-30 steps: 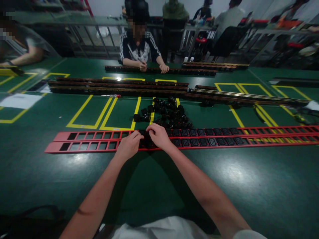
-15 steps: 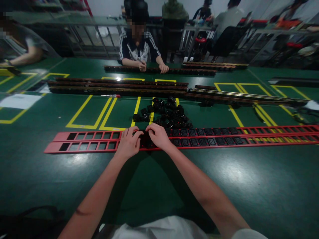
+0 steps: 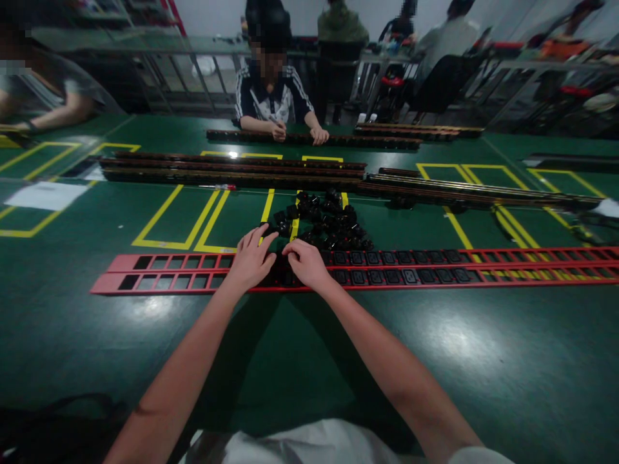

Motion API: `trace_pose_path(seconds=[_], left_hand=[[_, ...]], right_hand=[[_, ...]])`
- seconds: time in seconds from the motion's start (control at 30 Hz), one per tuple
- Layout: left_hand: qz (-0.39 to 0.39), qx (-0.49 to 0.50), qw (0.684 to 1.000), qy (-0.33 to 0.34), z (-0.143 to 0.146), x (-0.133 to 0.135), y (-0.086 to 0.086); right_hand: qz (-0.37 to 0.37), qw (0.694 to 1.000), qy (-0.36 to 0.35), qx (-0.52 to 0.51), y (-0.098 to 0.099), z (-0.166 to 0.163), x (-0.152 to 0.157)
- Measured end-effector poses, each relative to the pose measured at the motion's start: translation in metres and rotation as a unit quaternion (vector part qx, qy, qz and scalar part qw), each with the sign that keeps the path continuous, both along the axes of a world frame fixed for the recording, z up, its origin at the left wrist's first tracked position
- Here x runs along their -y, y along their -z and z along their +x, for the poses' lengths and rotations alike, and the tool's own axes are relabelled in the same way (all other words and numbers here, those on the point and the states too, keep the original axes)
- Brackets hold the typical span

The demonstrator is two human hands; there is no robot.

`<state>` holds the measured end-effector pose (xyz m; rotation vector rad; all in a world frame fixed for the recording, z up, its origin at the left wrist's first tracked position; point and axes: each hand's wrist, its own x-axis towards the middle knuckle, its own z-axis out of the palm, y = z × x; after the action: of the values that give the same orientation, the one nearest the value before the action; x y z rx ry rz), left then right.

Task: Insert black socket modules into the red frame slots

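Note:
Two long red slotted strips (image 3: 169, 272) lie side by side across the green table in front of me. Black sockets (image 3: 401, 276) fill their slots to the right of my hands; the slots to the left stand empty. My left hand (image 3: 251, 259) lies over the strips with its fingers spread, the fingertips reaching toward a loose black socket (image 3: 282, 227). My right hand (image 3: 305, 263) rests curled on the strips, its fingers pressing down on a socket there. A heap of loose black sockets (image 3: 329, 222) sits just beyond the strips.
Dark long strips (image 3: 232, 171) lie in rows farther back, more at the right (image 3: 483, 190). A person (image 3: 273, 96) sits opposite with both hands on another strip. Yellow tape boxes (image 3: 174, 219) mark the table. A white sheet (image 3: 46, 194) lies at far left.
My left hand has opened and moved forward off the strips toward the loose sockets. My right hand has stayed on the strips.

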<state>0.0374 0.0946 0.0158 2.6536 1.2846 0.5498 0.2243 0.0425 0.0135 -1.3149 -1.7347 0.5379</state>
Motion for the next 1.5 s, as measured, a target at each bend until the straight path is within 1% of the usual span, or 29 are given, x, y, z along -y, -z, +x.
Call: trace_pose_path(seconds=[0.1, 0.17, 0.27, 0.37, 0.53, 0.67, 0.83, 1.0, 1.17, 1.33, 1.4, 1.5], left_hand=[[-0.024, -0.022, 0.999, -0.022, 0.015, -0.021, 0.003], [-0.034, -0.042, 0.998, -0.016, 0.025, -0.033, 0.004], [-0.029, -0.058, 0.998, -0.007, 0.037, -0.045, 0.001], [-0.024, -0.069, 0.997, -0.024, 0.044, -0.053, -0.003], [-0.023, -0.049, 0.998, -0.008, 0.049, -0.062, -0.005], [-0.013, -0.037, 0.999, 0.013, 0.049, -0.063, -0.005], [-0.019, -0.006, 0.999, 0.026, 0.054, -0.065, 0.0], [-0.051, -0.047, 0.996, 0.047, 0.058, -0.072, 0.006], [-0.038, -0.065, 0.996, 0.047, 0.047, -0.076, 0.001], [-0.02, -0.052, 0.998, 0.028, 0.017, -0.073, 0.003], [-0.025, -0.023, 0.999, 0.026, 0.005, -0.07, 0.006], [-0.025, 0.054, 0.998, 0.025, -0.008, -0.06, 0.007]], right_hand=[[-0.002, 1.0, 0.003, 0.004, 0.002, 0.0, -0.001], [-0.002, 1.0, 0.004, 0.004, 0.002, 0.0, -0.001], [0.0, 1.0, 0.001, 0.004, 0.002, 0.0, -0.001], [-0.002, 1.0, 0.001, 0.005, 0.002, -0.001, -0.001], [-0.006, 1.0, 0.005, 0.009, 0.0, 0.0, -0.001], [0.006, 1.0, 0.0, -0.008, -0.001, -0.001, -0.001], [0.008, 1.0, -0.008, -0.021, -0.001, -0.001, -0.001], [0.0, 1.0, -0.004, -0.009, 0.0, -0.001, -0.002], [-0.007, 1.0, 0.001, 0.004, -0.001, 0.0, -0.001], [-0.012, 1.0, 0.002, 0.01, -0.001, 0.0, 0.0], [-0.012, 1.0, 0.001, 0.009, -0.001, 0.0, -0.001], [-0.016, 1.0, 0.001, 0.01, -0.002, 0.001, -0.001]])
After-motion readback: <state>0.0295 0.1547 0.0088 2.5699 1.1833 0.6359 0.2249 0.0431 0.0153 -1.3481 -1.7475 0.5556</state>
